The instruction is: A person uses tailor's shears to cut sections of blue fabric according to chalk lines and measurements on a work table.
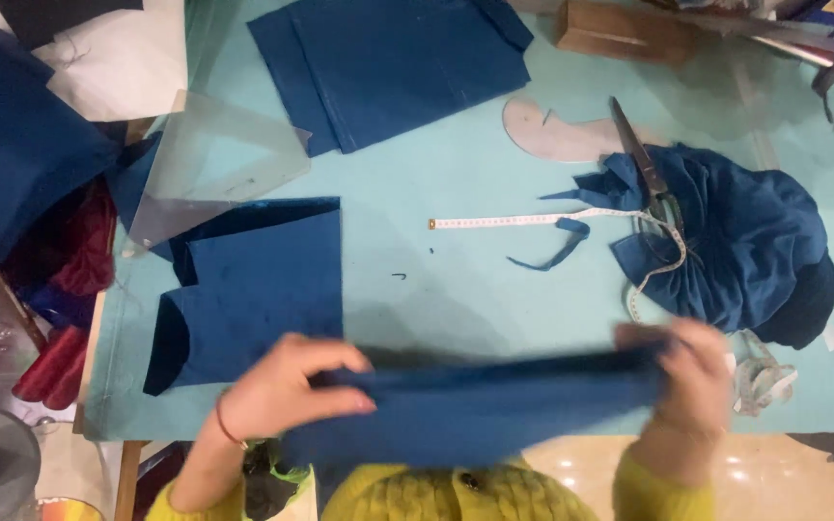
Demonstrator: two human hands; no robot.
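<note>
Cloth (480, 410) at six o'clock is pulled tight, left hand (277, 391) and right hand (692, 371) pinching its ends; laying it flat looks next.

1. There is only one view, from a camera worn on the person's head.
2. It looks steeply down on the table (456, 183).
3. It is close; both hands are at the lower edge.
</note>
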